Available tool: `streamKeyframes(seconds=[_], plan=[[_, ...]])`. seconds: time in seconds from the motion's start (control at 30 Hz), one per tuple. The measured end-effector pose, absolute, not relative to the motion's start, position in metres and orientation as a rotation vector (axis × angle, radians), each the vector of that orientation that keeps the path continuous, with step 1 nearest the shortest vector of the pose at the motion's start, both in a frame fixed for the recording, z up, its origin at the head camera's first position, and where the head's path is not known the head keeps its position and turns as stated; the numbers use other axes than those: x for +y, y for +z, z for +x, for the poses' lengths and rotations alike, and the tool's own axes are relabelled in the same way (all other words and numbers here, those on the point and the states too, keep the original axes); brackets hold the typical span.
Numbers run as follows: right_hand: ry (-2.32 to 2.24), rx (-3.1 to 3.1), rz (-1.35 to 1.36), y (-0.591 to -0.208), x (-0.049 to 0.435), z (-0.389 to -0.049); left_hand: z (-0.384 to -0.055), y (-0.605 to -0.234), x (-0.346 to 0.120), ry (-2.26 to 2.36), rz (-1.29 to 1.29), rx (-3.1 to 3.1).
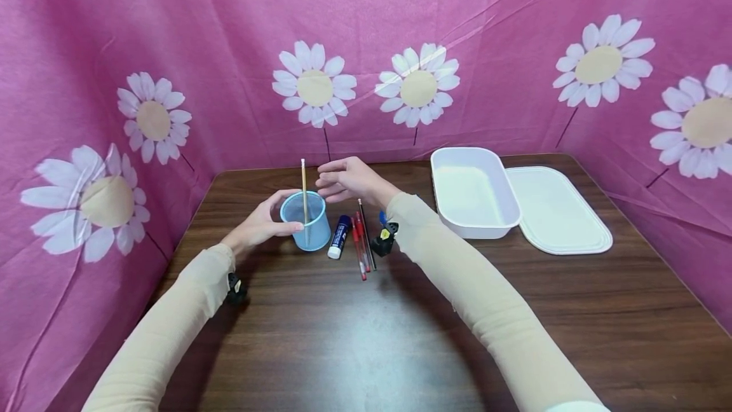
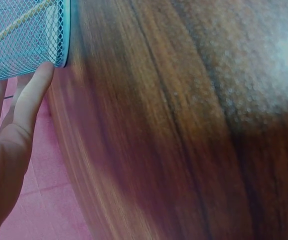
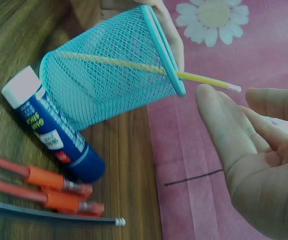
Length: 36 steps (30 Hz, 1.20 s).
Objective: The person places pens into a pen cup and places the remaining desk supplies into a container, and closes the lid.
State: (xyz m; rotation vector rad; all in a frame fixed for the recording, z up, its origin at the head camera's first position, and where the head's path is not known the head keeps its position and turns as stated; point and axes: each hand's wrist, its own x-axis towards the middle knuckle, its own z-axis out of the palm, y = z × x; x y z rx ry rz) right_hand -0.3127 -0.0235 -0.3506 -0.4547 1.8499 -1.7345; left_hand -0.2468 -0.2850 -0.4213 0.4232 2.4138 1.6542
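Observation:
A light blue mesh pencil cup (image 1: 312, 234) stands upright on the table, with one yellow pencil (image 3: 204, 79) leaning inside it and its white end above the rim. My left hand (image 1: 262, 222) holds the cup from the left, thumb in front and fingers behind; the thumb (image 2: 36, 92) lies against the mesh in the left wrist view. Just right of the rim, my right hand (image 1: 351, 180) hovers with loosely bent fingers and nothing in them, close to the pencil's top. A blue glue stick (image 3: 54, 127) with a white end lies beside the cup.
Two red pens (image 1: 360, 243) and a dark pencil (image 1: 367, 234) lie right of the glue stick. A small blue object (image 1: 382, 217) shows partly behind the right wrist camera. Farther right are a white box (image 1: 486, 232) and its flat white lid (image 1: 563, 208). A pink flowered cloth (image 1: 366, 5) hangs behind.

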Motion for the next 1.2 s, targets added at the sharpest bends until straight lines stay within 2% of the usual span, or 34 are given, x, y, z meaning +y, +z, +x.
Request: streamKeyframes(seconds=[0.7, 1.2], plan=[[-1.506, 2.046, -0.333, -0.394, 0.034, -0.321, -0.245, -0.423, -0.284, 1.613, 0.44, 2.444], [-1.065, 2.438, -0.348, -0.415, 0.022, -0.311, -0.245, -0.424, -0.285, 1.646, 0.44, 2.416]])
